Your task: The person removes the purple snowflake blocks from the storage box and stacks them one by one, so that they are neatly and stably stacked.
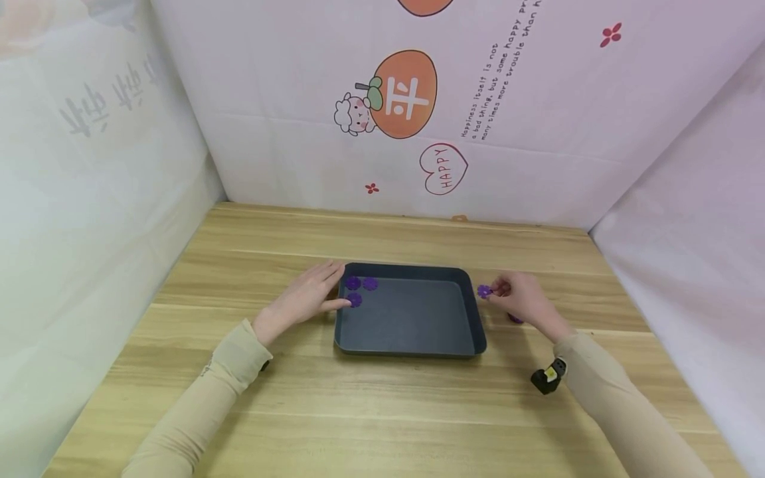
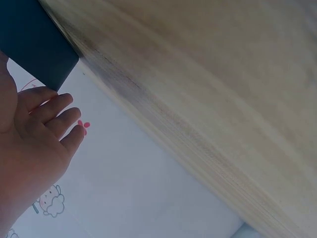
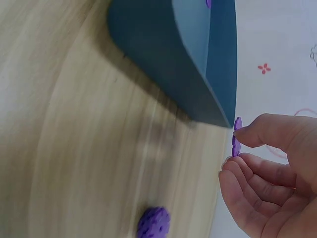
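Note:
A dark blue-grey rectangular tray point(image 1: 412, 322) lies on the wooden table between both hands. Inside its far left corner are three purple flower-shaped discs point(image 1: 370, 284). My left hand point(image 1: 305, 292) rests at the tray's left rim, fingers extended along the outside; its thumb reaches over the rim to the nearest disc. Just beyond the tray's right side, my right hand point(image 1: 524, 297) pinches another purple flower-shaped disc point(image 3: 237, 136) between thumb and fingers, raised off the table. Beneath that hand sits a stack of purple discs point(image 3: 153, 223), mostly hidden from the head view.
The wooden table point(image 1: 358, 411) extends around the tray. A printed white cloth point(image 1: 287, 119) hangs behind it, with more cloth at both sides. A black wrist device point(image 1: 546, 377) is on the right sleeve.

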The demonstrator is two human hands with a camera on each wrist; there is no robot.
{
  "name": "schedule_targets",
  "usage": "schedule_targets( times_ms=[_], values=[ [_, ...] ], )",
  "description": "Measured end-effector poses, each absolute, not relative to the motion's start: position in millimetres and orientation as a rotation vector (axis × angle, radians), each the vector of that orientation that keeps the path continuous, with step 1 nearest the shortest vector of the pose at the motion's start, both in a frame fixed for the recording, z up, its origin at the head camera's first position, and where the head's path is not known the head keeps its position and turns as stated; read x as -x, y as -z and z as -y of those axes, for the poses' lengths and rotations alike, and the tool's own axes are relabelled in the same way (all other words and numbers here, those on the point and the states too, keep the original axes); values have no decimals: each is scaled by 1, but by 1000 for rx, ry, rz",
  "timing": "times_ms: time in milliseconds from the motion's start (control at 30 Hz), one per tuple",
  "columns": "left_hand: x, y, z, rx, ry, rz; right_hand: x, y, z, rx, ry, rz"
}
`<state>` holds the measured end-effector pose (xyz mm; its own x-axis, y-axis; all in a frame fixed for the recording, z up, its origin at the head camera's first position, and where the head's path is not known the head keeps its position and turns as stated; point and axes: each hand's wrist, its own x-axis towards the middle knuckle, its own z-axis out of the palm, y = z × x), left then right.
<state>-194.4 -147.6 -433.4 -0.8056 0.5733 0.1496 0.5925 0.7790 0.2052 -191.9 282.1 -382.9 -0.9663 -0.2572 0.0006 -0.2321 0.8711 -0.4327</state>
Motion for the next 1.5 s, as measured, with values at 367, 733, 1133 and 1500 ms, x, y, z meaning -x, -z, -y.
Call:
schedule_targets(
  times_ms=[367, 733, 1133, 1500],
  values=[
    [193, 435, 147, 957, 354, 2872, 185, 393, -311, 270, 650, -2969],
    [194, 435, 147, 957, 352, 2872, 171, 402, -339, 188, 662, -2929],
    [195, 436, 148, 963, 348, 2867, 167, 409, -348, 188, 659, -2943],
    [195, 434, 149, 961, 337, 2853, 168, 412, -348, 162, 643, -2930]
  ],
)
